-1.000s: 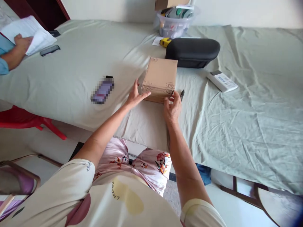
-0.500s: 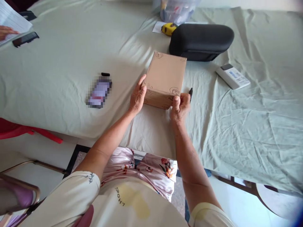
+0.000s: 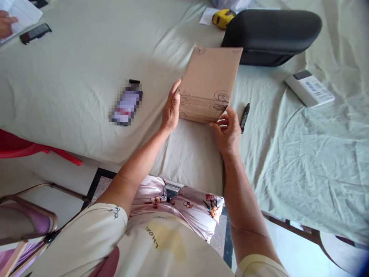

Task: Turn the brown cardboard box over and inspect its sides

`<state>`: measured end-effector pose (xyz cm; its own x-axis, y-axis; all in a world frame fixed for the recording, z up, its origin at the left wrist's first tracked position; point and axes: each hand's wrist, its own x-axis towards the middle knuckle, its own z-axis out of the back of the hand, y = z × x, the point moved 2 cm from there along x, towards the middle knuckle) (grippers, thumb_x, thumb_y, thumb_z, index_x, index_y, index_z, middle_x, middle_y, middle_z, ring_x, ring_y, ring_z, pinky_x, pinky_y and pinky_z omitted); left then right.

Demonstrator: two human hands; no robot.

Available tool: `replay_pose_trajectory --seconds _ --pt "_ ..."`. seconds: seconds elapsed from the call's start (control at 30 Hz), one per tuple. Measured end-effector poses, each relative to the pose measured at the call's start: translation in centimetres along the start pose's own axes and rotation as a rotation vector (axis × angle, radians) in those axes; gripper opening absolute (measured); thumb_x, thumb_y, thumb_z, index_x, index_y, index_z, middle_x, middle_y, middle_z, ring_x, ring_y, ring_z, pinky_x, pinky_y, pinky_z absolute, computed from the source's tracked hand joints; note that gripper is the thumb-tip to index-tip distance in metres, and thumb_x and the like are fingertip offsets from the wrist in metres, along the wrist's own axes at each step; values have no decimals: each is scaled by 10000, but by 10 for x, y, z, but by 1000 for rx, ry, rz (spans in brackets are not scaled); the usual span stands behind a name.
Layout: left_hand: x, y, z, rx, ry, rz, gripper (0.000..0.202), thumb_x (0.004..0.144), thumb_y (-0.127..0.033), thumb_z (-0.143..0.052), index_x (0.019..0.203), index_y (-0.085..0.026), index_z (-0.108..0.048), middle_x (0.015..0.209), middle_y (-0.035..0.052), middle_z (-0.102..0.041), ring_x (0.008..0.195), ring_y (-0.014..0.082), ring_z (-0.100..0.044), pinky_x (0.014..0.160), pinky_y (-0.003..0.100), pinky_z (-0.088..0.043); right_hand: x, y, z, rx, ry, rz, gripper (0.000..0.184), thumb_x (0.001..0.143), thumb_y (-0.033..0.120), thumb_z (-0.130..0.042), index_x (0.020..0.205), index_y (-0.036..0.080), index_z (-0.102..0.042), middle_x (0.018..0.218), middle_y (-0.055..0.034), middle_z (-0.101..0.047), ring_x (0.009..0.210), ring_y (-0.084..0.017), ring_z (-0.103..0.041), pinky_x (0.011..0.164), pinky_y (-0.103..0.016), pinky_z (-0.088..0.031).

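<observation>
Holding box (image 3: 211, 82) at centre of frame: left hand (image 3: 171, 109) pressed flat to its left side, right hand (image 3: 227, 130) cupped under the near right corner, fingers curled. Lay flat on the worktop (image 3: 72, 69) half a second ago — now tipped up, near edge off the cloth, seemingly mid-lift. Pen (image 3: 245, 116) just right of the right hand, phone (image 3: 127, 105) well left.

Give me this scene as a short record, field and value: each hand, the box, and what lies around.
left hand: flat on the left side of the cardboard box
right hand: fingers curled at its near right corner
surface: pale green cloth
by right hand: black marker, on the cloth
left of box: phone
behind box: black case, yellow tape measure
right: white labelled device
far left: another person's hand, on papers
</observation>
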<state>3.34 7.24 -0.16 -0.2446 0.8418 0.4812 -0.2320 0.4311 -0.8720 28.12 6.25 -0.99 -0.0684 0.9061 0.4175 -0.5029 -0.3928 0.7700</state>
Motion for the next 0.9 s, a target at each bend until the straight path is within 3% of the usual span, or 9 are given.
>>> replay_pose_trajectory --seconds 0.1,0.2,0.33,0.43,0.53,0.6,0.77,0.9 --pt "2 5 3 -9 -28 19 827 1006 -836 -221 1621 -313 -400 1718 53 -416 1685 248 -270 1391 440 -243 -1 2 -1 -40 0 1 581 921 368 -674 1494 292 -613 1052 -50 -729 750 -155 -635 747 -357 -617" --pt "0 12 0 -79 -43 124 818 999 -847 -194 1635 -358 -356 1728 47 -412 1636 253 -380 1344 459 -349 -2 4 0 3 -23 12 574 996 449 -615 1544 287 -559 939 -18 -716 719 -149 -644 756 -344 -610" --pt "-8 26 -11 -194 45 292 788 1010 -832 -150 1644 -395 -315 1628 61 -535 1431 275 -618 1175 516 -537 -2 7 3 43 -94 80 643 1075 610 -438 1640 306 -412 1023 -76 -714 801 -203 -697 721 -378 -613" --pt "-15 30 -16 -187 90 346 718 1040 -782 -264 1565 -326 -443 1471 88 -639 1296 279 -693 1115 528 -571 -2 8 7 43 -133 144 703 1074 696 -314 1678 335 -337 1117 -116 -685 889 -245 -739 721 -417 -629" --pt "-18 20 -14 -21 73 241 633 1045 -738 -364 1374 -259 -614 1338 109 -688 1303 288 -666 1177 512 -513 -3 9 9 62 -180 180 739 1054 749 -277 1685 367 -314 1188 -121 -666 947 -271 -755 733 -461 -644" --pt "-19 7 -12 68 33 137 622 1036 -748 -379 1323 -262 -641 1344 110 -685 1363 288 -623 1241 490 -444 -3 11 10 53 -193 185 737 1053 751 -286 1684 372 -327 1293 -140 -648 1010 -288 -752 746 -474 -645" --pt "-21 -21 -14 -1 63 10 629 1034 -755 -388 1382 -286 -623 1427 96 -665 1415 277 -601 1258 442 -423 -3 19 7 -29 -179 188 726 1050 726 -372 1683 370 -347 1502 -171 -553 1145 -317 -717 742 -441 -643" --pt "-24 -23 -15 -15 69 30 675 973 -795 -505 1450 -328 -603 1367 85 -652 1400 317 -606 1249 483 -436 -3 17 4 30 -190 157 767 1030 711 -454 1696 365 -298 1439 -166 -591 1005 -256 -721 695 -381 -625"
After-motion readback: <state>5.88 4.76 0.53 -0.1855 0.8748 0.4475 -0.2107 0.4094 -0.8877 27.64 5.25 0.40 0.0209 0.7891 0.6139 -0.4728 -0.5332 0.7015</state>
